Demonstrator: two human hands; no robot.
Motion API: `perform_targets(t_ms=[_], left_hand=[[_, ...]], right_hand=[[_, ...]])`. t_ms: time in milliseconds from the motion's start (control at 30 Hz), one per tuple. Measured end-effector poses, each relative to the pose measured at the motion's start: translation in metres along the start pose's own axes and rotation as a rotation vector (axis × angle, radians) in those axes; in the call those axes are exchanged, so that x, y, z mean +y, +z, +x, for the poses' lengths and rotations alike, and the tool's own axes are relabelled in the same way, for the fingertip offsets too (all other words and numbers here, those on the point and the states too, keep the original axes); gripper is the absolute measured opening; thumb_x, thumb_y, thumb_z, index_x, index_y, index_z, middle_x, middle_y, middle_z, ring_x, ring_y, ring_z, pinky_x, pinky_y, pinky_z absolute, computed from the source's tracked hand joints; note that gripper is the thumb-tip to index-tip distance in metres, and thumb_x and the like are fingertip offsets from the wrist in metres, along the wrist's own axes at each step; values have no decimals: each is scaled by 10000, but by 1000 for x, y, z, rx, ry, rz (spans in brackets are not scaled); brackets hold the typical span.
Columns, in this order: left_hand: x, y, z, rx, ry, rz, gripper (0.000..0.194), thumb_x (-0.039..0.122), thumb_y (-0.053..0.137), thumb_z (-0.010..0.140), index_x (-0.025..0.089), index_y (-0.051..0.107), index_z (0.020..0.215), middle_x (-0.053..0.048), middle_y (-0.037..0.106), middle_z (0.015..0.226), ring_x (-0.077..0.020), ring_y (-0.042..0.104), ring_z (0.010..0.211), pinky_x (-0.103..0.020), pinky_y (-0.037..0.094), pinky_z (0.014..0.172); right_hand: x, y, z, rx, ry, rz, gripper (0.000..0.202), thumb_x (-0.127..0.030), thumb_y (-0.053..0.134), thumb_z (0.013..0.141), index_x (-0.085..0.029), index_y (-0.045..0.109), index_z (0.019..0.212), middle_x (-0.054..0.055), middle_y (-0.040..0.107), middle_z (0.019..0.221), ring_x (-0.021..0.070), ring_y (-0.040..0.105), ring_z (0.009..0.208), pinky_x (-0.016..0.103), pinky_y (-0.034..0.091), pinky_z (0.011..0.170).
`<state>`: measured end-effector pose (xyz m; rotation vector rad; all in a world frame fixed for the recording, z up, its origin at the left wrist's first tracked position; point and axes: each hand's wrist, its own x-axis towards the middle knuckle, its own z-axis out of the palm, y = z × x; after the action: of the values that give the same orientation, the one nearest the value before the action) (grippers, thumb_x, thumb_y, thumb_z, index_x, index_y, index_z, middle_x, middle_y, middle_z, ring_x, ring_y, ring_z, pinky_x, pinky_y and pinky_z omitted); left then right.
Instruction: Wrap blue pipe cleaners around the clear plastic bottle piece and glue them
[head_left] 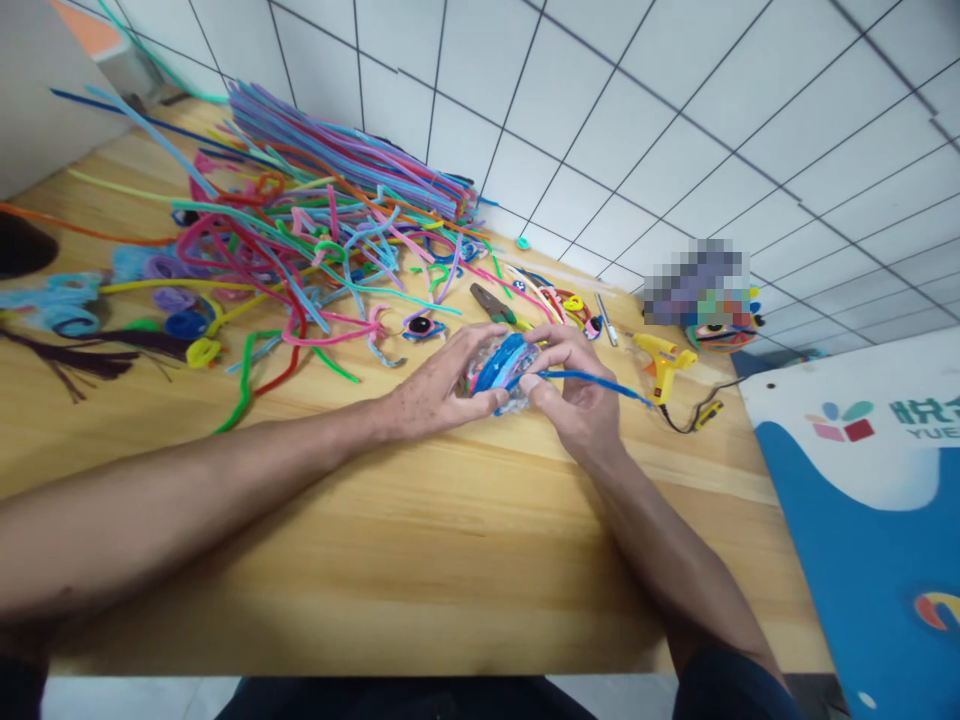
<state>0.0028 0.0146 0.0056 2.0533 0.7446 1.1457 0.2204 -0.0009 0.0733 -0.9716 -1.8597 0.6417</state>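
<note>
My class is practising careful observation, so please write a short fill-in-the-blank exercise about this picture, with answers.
1. The strand sticking out from the wrapped ball is coloured ____.
2. The glue gun is coloured ____.
3. The hand nearer the glue gun is the person's ____ one.
4. The wall behind the table is covered with white ____.

Missing words: blue; yellow; right; tiles.

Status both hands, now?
Left hand: closed around the blue-banded clear bundle.
Right hand: closed, holding the blue pipe cleaner at the bundle's side.
</note>
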Motion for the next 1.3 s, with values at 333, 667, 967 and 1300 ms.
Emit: perform_targets(t_ms=[333,667,967,1300], left_hand=[[-1,2,0,9,46,-8,708,426,724,986,229,433,1602,-185,574,1605,-374,581,1494,-577,505,1253],[-4,3,0,21,87,-15,726,408,731,985,226,423,1616,-191,571,1609,-371,581,1498,-560,506,1251],[-3,3,-1,15,102,7,729,398,727,980,223,409,1612,-188,556,1615,-356,561,1519,-541,497,1266],[1,2,-2,12,83,11,743,418,734,968,243,406,1611,-188,558,1614,-371,553,1518,-591,487,1268]], right_hand=[[13,1,1,29,67,21,83,-245,772,882,-288,710,848,36,768,1166,270,710,1163,504,515,1093],[11,1,1,24,155,63,82,-263,779,857,-290,705,834,41,762,1168,279,696,1189,520,499,1128],[2,2,3,0,268,146,119,-276,808,816,-294,692,840,17,769,1095,271,702,1190,489,487,1152],[5,2,0,-10,288,150,145,-325,817,833,-295,675,843,22,778,1101,272,701,1212,494,479,1180]])
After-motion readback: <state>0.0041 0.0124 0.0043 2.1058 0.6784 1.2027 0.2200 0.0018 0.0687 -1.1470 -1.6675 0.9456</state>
